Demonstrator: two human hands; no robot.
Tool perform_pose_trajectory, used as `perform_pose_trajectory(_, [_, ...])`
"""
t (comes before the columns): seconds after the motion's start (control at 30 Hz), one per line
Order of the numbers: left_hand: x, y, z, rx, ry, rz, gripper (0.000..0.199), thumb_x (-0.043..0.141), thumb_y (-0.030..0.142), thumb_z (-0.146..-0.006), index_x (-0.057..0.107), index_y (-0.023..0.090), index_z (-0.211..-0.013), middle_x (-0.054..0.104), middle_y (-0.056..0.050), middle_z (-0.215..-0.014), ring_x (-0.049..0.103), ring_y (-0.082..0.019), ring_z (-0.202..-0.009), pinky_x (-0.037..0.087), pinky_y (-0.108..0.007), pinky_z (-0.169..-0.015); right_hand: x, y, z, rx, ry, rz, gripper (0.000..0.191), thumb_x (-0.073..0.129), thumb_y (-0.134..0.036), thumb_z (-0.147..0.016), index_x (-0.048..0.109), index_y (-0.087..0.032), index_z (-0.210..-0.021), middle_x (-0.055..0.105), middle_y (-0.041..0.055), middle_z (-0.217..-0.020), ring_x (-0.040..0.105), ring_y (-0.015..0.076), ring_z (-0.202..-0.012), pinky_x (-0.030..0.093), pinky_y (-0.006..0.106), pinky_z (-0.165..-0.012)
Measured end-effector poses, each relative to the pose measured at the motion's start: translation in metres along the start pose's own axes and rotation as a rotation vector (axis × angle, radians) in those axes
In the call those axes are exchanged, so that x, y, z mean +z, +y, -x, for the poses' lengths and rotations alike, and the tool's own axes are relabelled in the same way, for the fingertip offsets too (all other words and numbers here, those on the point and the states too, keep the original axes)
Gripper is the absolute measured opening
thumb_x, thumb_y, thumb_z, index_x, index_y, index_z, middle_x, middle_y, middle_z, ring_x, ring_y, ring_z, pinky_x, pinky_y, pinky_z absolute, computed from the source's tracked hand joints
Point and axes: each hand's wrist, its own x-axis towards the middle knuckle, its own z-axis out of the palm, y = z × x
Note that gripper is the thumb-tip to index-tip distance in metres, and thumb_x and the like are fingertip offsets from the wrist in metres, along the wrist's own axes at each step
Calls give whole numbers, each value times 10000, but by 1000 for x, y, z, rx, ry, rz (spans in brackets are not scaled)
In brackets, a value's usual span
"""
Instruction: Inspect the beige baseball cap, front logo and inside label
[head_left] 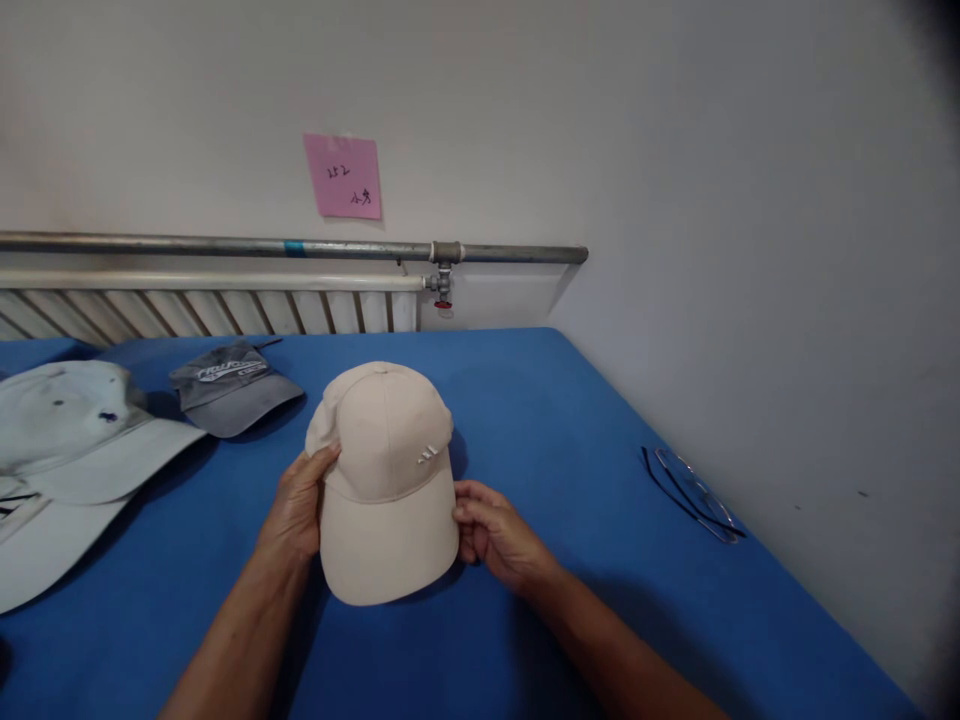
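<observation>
A beige baseball cap (386, 440) with a small white logo is held up over the blue table, its brim pointing toward me. My left hand (298, 500) grips the cap's left side, with the thumb on the front and the other fingers hidden behind it. At the right edge of the brim, my right hand (495, 530) pinches the cap between thumb and curled fingers. A grey cap (238, 390) with white lettering lies behind and to the left. Nearer on the left, a white cap (82, 430) rests on top of another white brim (52, 555).
The blue tabletop (517, 400) meets walls at the back and right. A pair of glasses (694, 495) lies near the right wall. Behind the table are a radiator (270, 312), a metal pipe (187, 245) with a red-handled valve (443, 300), and a pink note (343, 178).
</observation>
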Motion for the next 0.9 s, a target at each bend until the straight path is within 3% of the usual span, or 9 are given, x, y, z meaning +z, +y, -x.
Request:
perform_pose_trajectory(0.1, [0,1,1,18,4,-22,136,726,93,-687,714,158,-805,764,-34,-692,699,-198,-544,601,-302,-585,0,0,1,-15,4,16,218,634,-212,-615,638,-187,-831,546,-72,-554,442,66,-420,291,198,-381])
perform_pose_trajectory(0.23, [1,3,3,-137,-16,17,169,691,85,-728,713,158,-878,759,-30,-694,712,-200,-582,605,-319,-646,0,1,1,-55,-23,0,182,684,-261,-662,641,-192,-825,585,-57,-584,495,83,-461,362,206,-430])
perform_pose_trajectory(0.33, [1,0,6,-206,-56,-1,147,702,102,-728,710,151,-866,749,-40,-672,719,-221,-595,602,-339,-657,1,-1,1,-110,-11,-89,204,739,-323,-701,655,-191,-832,671,-20,-710,604,113,-623,466,232,-593])
perform_pose_trajectory(0.43, [2,-6,10,-177,-121,-62,181,725,95,-698,718,152,-870,750,-48,-676,708,-223,-570,594,-337,-616,2,-5,0,-144,-2,-195,282,787,-382,-687,691,-192,-873,738,13,-849,660,156,-798,499,286,-785])
perform_pose_trajectory(0.53, [0,-10,10,-212,-158,-130,152,736,99,-681,715,137,-826,747,-71,-680,688,-221,-537,578,-331,-558,2,-9,2,-77,-36,-304,387,824,-369,-600,715,-189,-924,764,30,-903,673,209,-899,485,344,-901])
perform_pose_trajectory(0.63, [-3,-13,8,-265,-210,-205,135,767,127,-677,704,127,-797,732,-77,-668,671,-209,-535,559,-311,-534,0,-9,6,31,-95,-342,392,817,-324,-554,714,-178,-903,765,42,-844,683,238,-874,484,387,-907])
perform_pose_trajectory(0.77, [-2,-14,6,-136,-231,-378,134,784,212,-719,680,129,-706,678,-62,-611,620,-174,-496,501,-259,-474,-1,-9,10,22,-117,-339,376,777,-287,-584,698,-177,-935,760,53,-858,687,257,-879,502,411,-860])
perform_pose_trajectory(0.9, [5,-10,16,161,-80,-530,175,825,154,-684,718,191,-817,687,-33,-781,629,-139,-642,463,-179,-523,-2,-13,10,-110,-85,-338,411,752,-199,-584,679,-197,-988,759,31,-882,690,225,-823,520,374,-820])
